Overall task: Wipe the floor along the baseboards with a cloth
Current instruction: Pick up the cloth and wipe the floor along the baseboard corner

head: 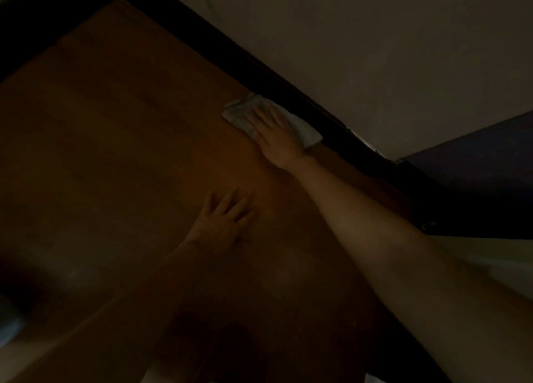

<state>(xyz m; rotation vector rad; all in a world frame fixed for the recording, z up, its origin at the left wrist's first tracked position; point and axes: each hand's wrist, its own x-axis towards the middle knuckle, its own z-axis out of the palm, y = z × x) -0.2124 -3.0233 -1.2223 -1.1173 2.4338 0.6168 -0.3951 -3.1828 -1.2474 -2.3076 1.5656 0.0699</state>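
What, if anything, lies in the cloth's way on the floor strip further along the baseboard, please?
Nothing visible does. The right hand presses the white cloth flat on the wooden floor against the dark baseboard, and the strip ahead looks bare up to the corner, though the picture is dim. The left hand rests on the floor away from the baseboard.

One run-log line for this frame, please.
phase: wiping | right hand: flat on white cloth against dark baseboard | left hand: spread flat on wood floor, empty

Both forearms (375, 224) bare, no sleeves; hands (277, 134) ungloved, ringless.
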